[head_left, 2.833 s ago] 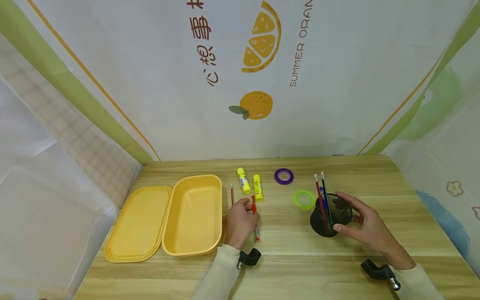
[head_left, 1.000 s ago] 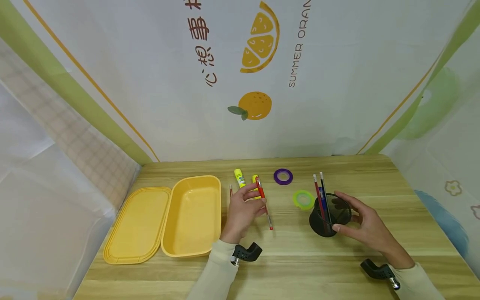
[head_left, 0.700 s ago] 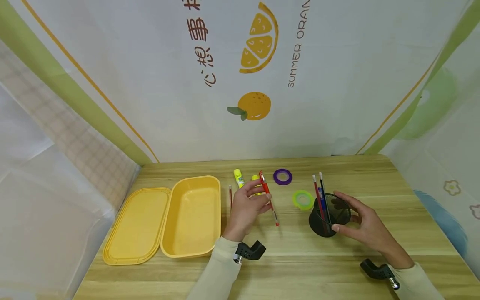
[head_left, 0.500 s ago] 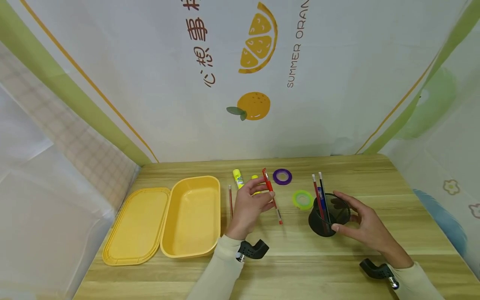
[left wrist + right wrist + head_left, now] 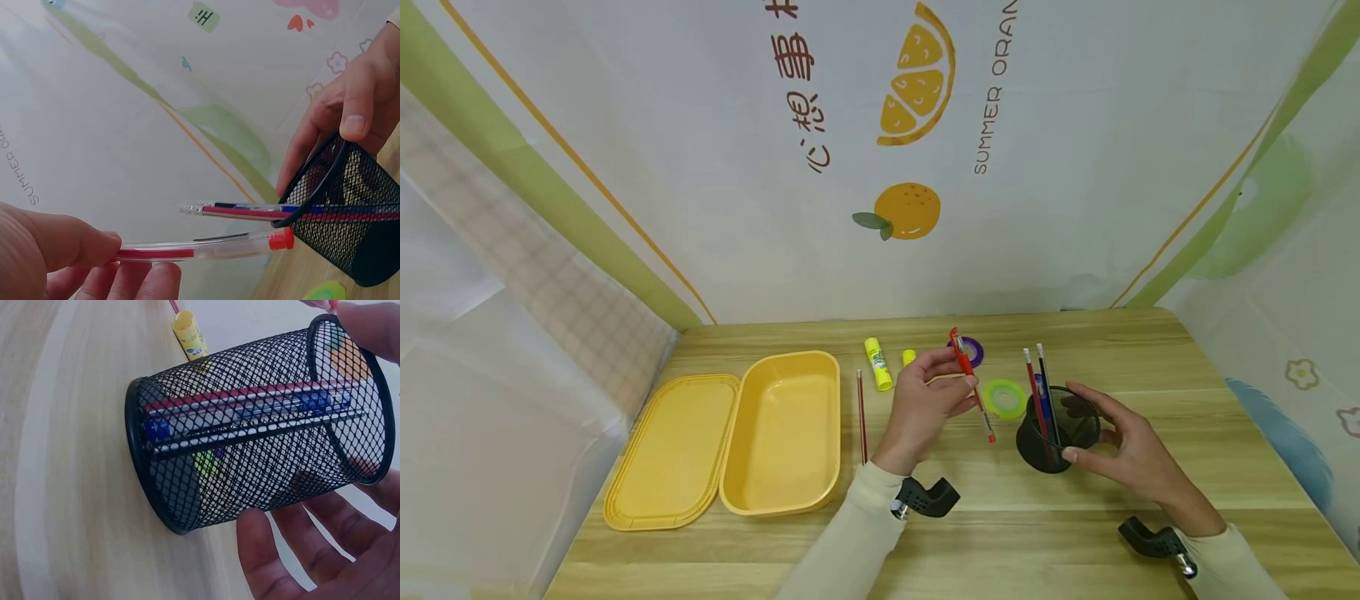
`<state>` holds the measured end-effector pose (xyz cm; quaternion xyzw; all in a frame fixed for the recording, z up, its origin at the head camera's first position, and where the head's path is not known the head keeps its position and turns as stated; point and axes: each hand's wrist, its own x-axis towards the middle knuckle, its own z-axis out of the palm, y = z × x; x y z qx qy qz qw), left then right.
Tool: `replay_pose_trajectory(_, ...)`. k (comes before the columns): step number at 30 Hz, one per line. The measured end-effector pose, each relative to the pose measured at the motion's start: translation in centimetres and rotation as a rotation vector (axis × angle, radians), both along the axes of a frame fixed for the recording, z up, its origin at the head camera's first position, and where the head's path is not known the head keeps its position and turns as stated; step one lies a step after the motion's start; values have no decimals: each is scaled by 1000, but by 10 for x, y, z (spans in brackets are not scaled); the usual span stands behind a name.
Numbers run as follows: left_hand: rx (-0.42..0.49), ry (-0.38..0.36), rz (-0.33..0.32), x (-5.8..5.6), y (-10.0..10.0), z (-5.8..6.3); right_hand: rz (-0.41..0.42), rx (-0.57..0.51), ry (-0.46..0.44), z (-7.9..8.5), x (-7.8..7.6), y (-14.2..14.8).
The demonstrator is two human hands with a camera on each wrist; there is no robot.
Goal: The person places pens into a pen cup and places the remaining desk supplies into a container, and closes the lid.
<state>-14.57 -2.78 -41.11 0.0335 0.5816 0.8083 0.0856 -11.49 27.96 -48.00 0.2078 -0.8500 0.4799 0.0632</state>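
Gel pen (image 5: 206, 248) with a red cap and a red end plug sits pinched between the thumb and fingers of the left hand (image 5: 919, 408), lifted clear of the wooden table (image 5: 970, 533). The right hand (image 5: 1126, 446) grips the black mesh pen holder (image 5: 1033, 452), thumb on the near side of its rim, fingers round the far side.

The pen holder lies to the right of the pinching fingers, near. The pen's long axis slants in the head view, cap end away from the person, plug end towards the person and rightward. That plug end is the part nearest the pen holder, just short of its left side in the head view; in the left wrist view it points at the rim, whose mouth faces the left hand there. A red pencil (image 5: 1032, 375), a black pencil (image 5: 1047, 375) and a blue pen (image 5: 1042, 396) lean against the left rim. Beyond the plug end lies a green tape roll (image 5: 1020, 402).
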Motion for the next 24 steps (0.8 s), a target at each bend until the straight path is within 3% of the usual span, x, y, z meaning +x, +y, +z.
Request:
replay_pose_trajectory(14,28,39,-33,0,32,6,-18,14,-6,0,1,-1)
replay_pose_trajectory(24,20,64,-49,0,50,4,-12,-1,-8,-1,0,0)
